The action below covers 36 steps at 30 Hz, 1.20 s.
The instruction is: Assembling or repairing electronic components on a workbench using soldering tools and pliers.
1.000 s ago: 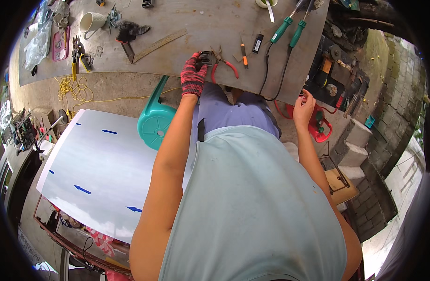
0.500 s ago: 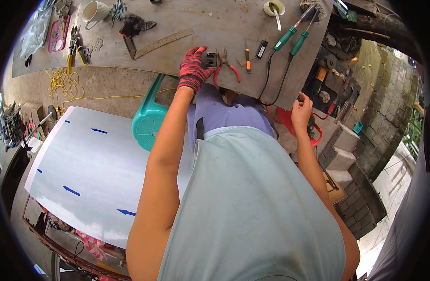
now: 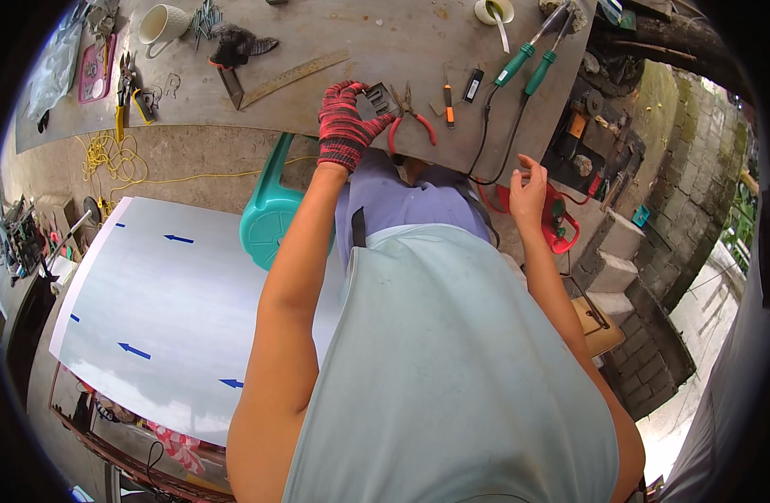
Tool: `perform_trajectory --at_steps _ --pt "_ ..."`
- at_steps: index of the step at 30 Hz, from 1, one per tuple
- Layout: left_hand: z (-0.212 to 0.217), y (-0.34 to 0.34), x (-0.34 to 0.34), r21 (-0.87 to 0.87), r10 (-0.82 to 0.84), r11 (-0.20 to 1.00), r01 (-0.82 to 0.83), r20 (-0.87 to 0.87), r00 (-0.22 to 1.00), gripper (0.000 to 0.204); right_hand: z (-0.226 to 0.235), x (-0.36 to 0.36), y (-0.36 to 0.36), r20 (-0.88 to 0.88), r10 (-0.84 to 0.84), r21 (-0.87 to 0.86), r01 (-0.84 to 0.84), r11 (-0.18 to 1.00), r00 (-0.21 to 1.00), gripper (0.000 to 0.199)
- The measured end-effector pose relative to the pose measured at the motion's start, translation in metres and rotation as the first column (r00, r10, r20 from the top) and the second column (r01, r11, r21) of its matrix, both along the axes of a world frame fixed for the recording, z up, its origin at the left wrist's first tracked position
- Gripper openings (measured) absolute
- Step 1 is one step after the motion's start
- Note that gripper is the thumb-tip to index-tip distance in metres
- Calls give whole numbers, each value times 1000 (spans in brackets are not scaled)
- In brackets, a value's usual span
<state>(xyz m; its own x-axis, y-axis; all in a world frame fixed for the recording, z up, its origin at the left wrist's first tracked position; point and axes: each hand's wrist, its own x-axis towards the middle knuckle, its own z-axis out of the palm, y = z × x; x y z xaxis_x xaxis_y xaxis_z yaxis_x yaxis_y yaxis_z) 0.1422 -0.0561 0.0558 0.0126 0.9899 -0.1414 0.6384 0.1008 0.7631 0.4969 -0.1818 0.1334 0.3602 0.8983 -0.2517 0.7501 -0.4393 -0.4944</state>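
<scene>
Although the left hand (image 3: 345, 126) in its red knitted glove lies over a small dark block (image 3: 375, 99) near the worktop (image 3: 335, 33) edge, the glove hides how its fingers grip, so I cannot tell whether it clasps the block or only presses on it. The block shows at one o'clock from the glove, partly covered and too small to make out. Just beside it, at three o'clock, lie red-handled pliers (image 3: 410, 121), and further that way a small orange-handled tool (image 3: 447, 105) and a little black stick (image 3: 473, 84). Two green-handled tools (image 3: 528, 65) lie at two o'clock, their tips cut off near the picture's rim, with dark cords running down over the worktop edge. The bare right hand (image 3: 528, 189) hovers off the worktop at four o'clock from the glove, half open with fingers loosely curled, holding nothing that shows; behind it a red device (image 3: 561, 222) is partly hidden. The person's own shirt and arms fill the lower middle and cover whatever is under them. At ten o'clock lie a wooden ruler (image 3: 294, 75), a white cup (image 3: 160, 23) and a heap of nails (image 3: 205, 17). A teal plastic stool (image 3: 272, 226) stands at seven o'clock, next to a large white sheet (image 3: 167, 327) with blue arrows on the floor.
</scene>
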Motion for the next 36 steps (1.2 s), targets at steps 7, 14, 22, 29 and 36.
perform_trajectory --at_steps 7,14,22,29,36 --pt "16 -1 -15 73 59 996 -57 -31 998 73 3 -20 11 -24 31 1 -31 1000 999 32" --pt "-13 -18 -15 133 231 971 -198 -317 920 79 3 -31 7 -30 13 -30 -13 999 999 32" --pt "-37 -21 4 76 394 917 -392 -322 861 86 3 -41 4 -40 50 -58 -52 997 998 31" --pt "-32 -30 -19 29 280 958 -285 -295 913 81 4 -45 5 -49 40 -49 -42 998 998 31" --pt "-29 -23 -9 -21 252 962 -273 -319 913 72 5 -57 14 -98 40 -41 -44 998 994 30"
